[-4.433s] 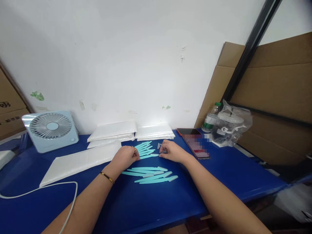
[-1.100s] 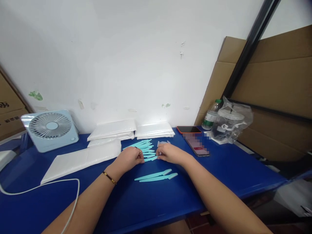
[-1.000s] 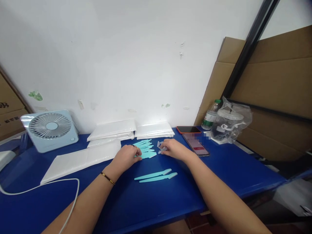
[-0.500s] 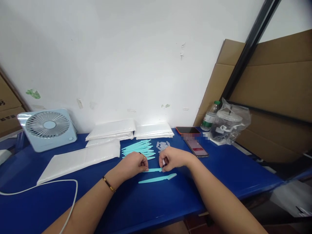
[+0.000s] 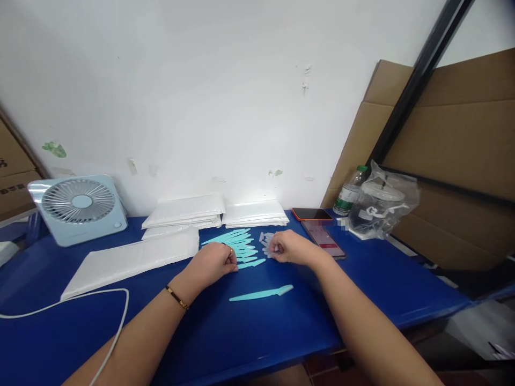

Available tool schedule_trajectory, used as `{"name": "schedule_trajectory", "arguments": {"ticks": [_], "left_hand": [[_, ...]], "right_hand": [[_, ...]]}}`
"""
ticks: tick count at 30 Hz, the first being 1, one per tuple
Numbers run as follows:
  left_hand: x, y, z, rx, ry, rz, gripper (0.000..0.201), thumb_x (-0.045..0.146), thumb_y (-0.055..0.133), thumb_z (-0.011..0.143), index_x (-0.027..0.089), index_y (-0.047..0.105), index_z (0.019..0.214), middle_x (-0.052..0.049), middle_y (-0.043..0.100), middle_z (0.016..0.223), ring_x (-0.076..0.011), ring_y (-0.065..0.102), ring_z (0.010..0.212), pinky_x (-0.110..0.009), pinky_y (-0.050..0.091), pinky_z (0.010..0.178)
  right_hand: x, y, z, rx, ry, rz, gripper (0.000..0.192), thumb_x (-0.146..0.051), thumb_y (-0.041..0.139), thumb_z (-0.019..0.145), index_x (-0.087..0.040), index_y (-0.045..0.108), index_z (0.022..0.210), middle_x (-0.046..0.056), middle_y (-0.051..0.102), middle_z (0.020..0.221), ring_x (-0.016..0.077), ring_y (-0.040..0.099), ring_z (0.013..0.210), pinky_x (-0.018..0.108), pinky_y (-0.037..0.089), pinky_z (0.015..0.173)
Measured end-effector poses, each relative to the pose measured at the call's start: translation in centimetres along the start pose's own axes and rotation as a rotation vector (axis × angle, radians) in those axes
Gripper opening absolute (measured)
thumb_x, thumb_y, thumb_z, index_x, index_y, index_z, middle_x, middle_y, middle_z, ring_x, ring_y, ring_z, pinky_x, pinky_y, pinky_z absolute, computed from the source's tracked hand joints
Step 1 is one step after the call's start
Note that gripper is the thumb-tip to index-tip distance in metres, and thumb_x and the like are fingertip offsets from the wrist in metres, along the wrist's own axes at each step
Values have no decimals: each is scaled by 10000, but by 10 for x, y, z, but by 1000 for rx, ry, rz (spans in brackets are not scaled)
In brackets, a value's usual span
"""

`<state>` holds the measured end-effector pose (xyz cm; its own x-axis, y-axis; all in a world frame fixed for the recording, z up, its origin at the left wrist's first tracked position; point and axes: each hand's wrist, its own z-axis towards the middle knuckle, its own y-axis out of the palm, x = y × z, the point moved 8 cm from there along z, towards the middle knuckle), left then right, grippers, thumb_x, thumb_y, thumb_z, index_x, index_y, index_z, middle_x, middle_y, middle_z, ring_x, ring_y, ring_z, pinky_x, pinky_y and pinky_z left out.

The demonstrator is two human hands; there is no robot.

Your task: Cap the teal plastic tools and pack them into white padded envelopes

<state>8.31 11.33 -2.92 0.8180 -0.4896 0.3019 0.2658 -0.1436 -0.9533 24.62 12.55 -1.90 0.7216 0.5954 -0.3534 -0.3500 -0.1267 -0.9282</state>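
Observation:
My left hand [image 5: 215,261] is closed in a pinch at the near edge of a pile of teal eyebrow razors [image 5: 233,236]. From its fingertips a teal eyebrow razor [image 5: 253,263] points right. My right hand [image 5: 293,247] has its fingers curled together over a small heap of clear plastic caps [image 5: 264,241]; whatever is between those fingertips is hidden. Closer to me, a single razor [image 5: 259,294] lies flat on the blue table, apart from both hands, its wider head to the right.
White padded envelopes [image 5: 132,262] lie left of the pile, with more stacks [image 5: 255,213] along the wall. Two phones [image 5: 311,214] rest at the right, near a bottle [image 5: 349,193] and a bagged cup [image 5: 378,206]. A fan [image 5: 80,206] stands left; a white cable [image 5: 125,316] crosses my left forearm.
My right hand has left the razor's head and moved up and right to the clear caps. My left hand has shifted slightly back toward the pile with its razor.

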Motion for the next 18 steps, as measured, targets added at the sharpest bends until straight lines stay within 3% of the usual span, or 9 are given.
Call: {"name": "schedule_trajectory", "arguments": {"ticks": [3, 5, 9, 14, 18], "left_hand": [[1, -12, -5, 98, -12, 1, 190, 389, 594, 723, 220, 662, 776, -11, 670, 789, -161, 581, 716, -242, 356, 594], [11, -11, -10, 94, 22, -43, 239, 445, 587, 726, 223, 658, 780, -9, 660, 785, -159, 576, 710, -241, 355, 589], [43, 8, -20, -41, 160, -120, 323, 521, 628, 670, 230, 660, 807, -9, 649, 781, -155, 559, 683, -238, 342, 563], [48, 22, -20, -73, 154, -145, 136, 354, 619, 715, 226, 654, 746, 7, 645, 704, -136, 542, 657, -230, 321, 550], [40, 23, -18, -120, 98, -185, 136, 339, 583, 738, 220, 643, 710, 15, 642, 660, -127, 534, 607, -228, 311, 510]], "right_hand": [[8, -14, -8, 27, 75, 108, 163, -150, 604, 655, -144, 669, 805, 25, 633, 728, 115, 552, 622, 195, 393, 555], [2, -9, -14, -120, 51, 207, 178, -226, 646, 659, -153, 675, 819, 9, 627, 694, 116, 554, 612, 192, 395, 537], [-17, 19, -24, -490, -12, 217, 314, -348, 764, 537, -162, 685, 778, -21, 597, 627, 105, 531, 549, 189, 373, 483], [-27, 31, -17, -466, -41, 163, 270, -374, 736, 599, -166, 678, 761, -20, 594, 649, 92, 516, 560, 183, 350, 486], [-26, 31, -16, -453, -7, 213, 252, -375, 695, 659, -158, 669, 786, -20, 579, 612, 92, 508, 538, 182, 336, 469]]}}
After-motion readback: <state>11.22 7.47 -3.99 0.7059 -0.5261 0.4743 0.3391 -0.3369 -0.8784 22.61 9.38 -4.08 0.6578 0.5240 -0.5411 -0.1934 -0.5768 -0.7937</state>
